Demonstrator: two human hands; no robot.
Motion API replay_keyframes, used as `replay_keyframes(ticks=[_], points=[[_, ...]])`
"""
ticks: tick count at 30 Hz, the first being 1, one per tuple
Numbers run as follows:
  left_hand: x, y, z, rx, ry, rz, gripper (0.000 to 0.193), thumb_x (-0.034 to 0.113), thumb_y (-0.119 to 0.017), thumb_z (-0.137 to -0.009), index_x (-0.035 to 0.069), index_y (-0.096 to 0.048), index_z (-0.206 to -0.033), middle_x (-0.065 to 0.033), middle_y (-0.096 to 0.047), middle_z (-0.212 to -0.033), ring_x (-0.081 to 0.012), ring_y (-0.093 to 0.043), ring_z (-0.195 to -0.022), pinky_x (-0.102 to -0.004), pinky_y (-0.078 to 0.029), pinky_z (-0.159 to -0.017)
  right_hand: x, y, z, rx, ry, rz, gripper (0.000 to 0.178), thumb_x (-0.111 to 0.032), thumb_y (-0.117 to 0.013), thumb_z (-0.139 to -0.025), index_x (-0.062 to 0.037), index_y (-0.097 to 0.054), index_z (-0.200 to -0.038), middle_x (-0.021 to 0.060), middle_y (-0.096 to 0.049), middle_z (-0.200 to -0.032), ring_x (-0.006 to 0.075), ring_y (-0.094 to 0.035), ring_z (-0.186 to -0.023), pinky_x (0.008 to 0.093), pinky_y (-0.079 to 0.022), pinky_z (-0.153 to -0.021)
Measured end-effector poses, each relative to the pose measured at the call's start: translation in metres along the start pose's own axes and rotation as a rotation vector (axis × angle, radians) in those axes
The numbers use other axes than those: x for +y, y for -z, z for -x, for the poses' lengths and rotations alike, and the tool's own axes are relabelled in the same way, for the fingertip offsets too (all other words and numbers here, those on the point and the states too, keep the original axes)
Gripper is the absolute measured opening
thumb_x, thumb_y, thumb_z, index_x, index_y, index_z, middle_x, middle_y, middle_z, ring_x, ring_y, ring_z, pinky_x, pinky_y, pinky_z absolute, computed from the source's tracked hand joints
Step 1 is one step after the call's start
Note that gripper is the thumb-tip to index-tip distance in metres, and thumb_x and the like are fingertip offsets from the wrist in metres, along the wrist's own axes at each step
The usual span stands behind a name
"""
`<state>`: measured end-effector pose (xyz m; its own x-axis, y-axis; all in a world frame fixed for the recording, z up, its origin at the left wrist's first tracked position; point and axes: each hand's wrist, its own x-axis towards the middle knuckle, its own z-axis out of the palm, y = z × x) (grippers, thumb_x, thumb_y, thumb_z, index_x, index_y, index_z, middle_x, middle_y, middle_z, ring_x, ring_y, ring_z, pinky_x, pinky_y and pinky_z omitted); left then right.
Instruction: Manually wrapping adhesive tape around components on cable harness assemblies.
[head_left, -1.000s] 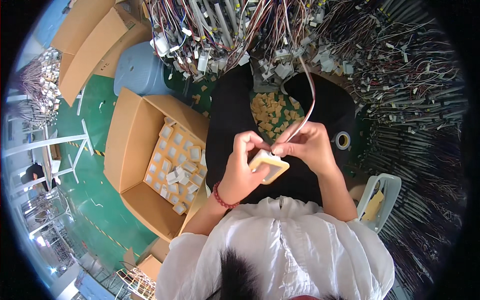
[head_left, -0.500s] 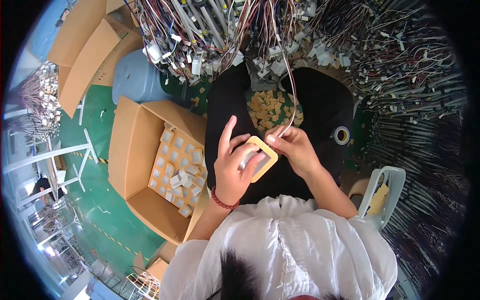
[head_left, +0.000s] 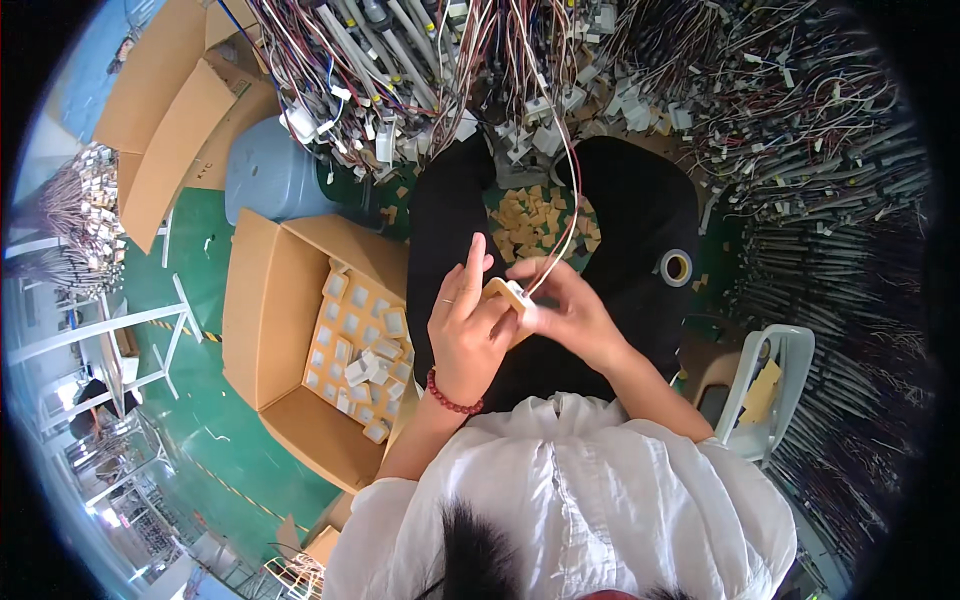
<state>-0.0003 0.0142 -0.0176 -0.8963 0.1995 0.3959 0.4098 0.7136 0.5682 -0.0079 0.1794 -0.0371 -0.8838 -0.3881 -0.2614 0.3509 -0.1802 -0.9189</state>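
In front of my lap, my left hand (head_left: 468, 338) grips a small square housing (head_left: 512, 293) with a pale yellow rim, its thumb and fingers pinching the sides while another finger points up. The housing is tilted, so mostly its edge shows. My right hand (head_left: 582, 318) is closed at the housing's right side, thumb against it. Thin red and white wires (head_left: 576, 195) run from the hanging bundle down to that edge, between the hands. Whether the wire end sits inside the housing is hidden by the fingers.
An open cardboard box (head_left: 262, 300) at left holds rows of similar housings (head_left: 352, 335). Wire bundles (head_left: 480, 60) hang ahead and at right. A tape roll (head_left: 666, 268) rests on my right thigh. Yellowish scraps (head_left: 540, 220) litter the floor. Stools stand left (head_left: 268, 168) and right (head_left: 795, 385).
The housing has turned from showing its open square face to nearly edge-on. My right hand has moved left against it, bringing the wires along.
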Motion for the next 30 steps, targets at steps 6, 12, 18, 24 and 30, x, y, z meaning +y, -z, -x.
replay_keyframes(ticks=[6,12,18,24,30], points=[[-0.005,0.004,0.002,-0.123,0.187,0.308,0.013,0.005,-0.075,-0.066,0.001,-0.065,-0.073,-0.019,-0.042,-0.141,-0.032,-0.059,-0.108,-0.0354,-0.05,-0.085,-0.001,0.004,0.002,-0.067,-0.106,-0.005,0.054,-0.009,-0.076,-0.076,0.0011,-0.054,-0.125,0.0057,-0.064,-0.103,0.0134,-0.061,-0.095,0.0294,-0.049,-0.087],[-0.019,0.011,0.014,-0.261,0.445,0.663,0.015,0.011,-0.078,-0.072,0.001,-0.07,-0.079,-0.0244,-0.044,-0.138,-0.0305,-0.056,-0.115,-0.0375,-0.043,-0.095,0.003,0.02,-0.023,0.201,0.091,-0.08,0.044,-0.009,-0.076,-0.073,-0.0018,-0.057,-0.112,0.0057,-0.063,-0.104,0.0124,-0.06,-0.093,0.0284,-0.048,-0.084],[-0.012,0.019,0.024,-0.35,0.922,1.04,0.014,0.004,-0.063,-0.087,-0.007,-0.068,-0.095,-0.0174,-0.067,-0.105,-0.0184,-0.066,-0.092,-0.0274,-0.052,-0.082,0.001,0.071,-0.055,0.882,0.43,0.411,0.058,-0.013,-0.074,-0.079,0.0014,-0.045,-0.127,0.0122,-0.049,-0.121,0.0133,-0.054,-0.079,0.025,-0.047,-0.067],[-0.013,0.009,0.03,-0.367,0.863,1.086,0.017,0.01,-0.067,-0.087,-0.006,-0.069,-0.094,-0.0093,-0.071,-0.089,-0.0099,-0.065,-0.08,-0.021,-0.052,-0.074,-0.007,0.0,-0.002,0.107,-0.228,-0.087,0.024,-0.018,-0.063,-0.089,0.0038,-0.067,-0.099,0.0036,-0.063,-0.077,0.0098,-0.056,-0.063,0.0223,-0.045,-0.059],[-0.027,0.012,0.034,-0.473,0.805,1.181,0.026,0.009,-0.065,-0.088,-0.006,-0.06,-0.108,-0.0116,-0.069,-0.09,-0.0128,-0.066,-0.078,-0.0234,-0.053,-0.072,-0.001,0.003,-0.014,-0.034,-0.26,-0.197,0.018,-0.016,-0.068,-0.086,0.0021,-0.069,-0.09,0.0051,-0.065,-0.077,0.0099,-0.057,-0.064,0.0218,-0.046,-0.06]])
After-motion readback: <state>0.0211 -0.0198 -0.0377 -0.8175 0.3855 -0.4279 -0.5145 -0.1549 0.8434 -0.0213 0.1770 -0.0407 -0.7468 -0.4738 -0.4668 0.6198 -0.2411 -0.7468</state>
